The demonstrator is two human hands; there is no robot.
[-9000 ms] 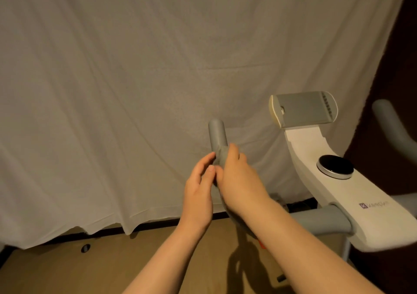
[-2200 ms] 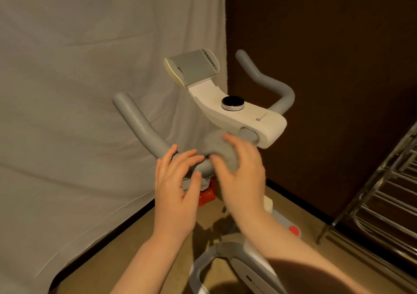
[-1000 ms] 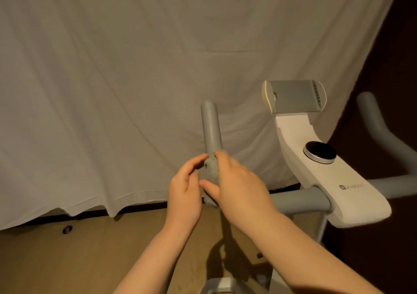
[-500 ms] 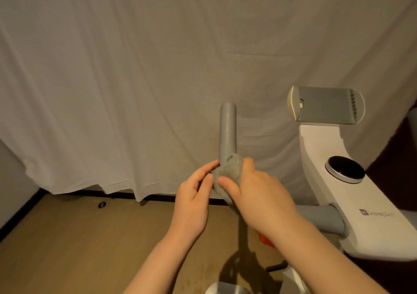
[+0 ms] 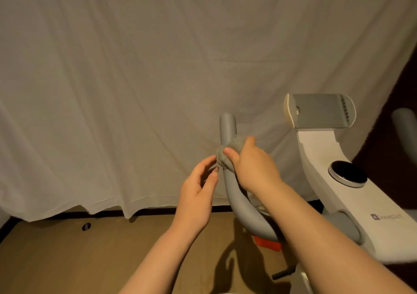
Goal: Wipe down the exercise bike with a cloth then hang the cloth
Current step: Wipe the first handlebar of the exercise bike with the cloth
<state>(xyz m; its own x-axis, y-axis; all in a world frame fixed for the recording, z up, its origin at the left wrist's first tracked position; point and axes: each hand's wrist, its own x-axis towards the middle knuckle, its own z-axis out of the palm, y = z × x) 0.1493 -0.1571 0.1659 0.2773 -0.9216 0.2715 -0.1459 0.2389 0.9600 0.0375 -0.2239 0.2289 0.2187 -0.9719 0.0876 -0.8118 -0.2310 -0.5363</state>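
A white exercise bike console [image 5: 352,203] with a black round knob [image 5: 347,173] and a grey tablet holder [image 5: 320,110] stands at the right. Its grey left handlebar [image 5: 228,126] rises in the middle of the view. My right hand [image 5: 252,165] presses a bunched grey cloth [image 5: 225,156] around that handlebar, a little below its tip. My left hand [image 5: 198,192] hovers just left of the bar, fingers apart, fingertips near the cloth's edge and holding nothing.
A white sheet [image 5: 135,79] hangs as a backdrop behind the bike. Brown floor [image 5: 67,260] lies below, with a small dark hole [image 5: 86,226]. The right handlebar [image 5: 406,124] shows at the right edge. A red part [image 5: 266,243] sits under the handlebar.
My right hand has slid the cloth up the left handlebar toward its tip. My left hand has opened a little and stays beside the bar. The view has shifted slightly.
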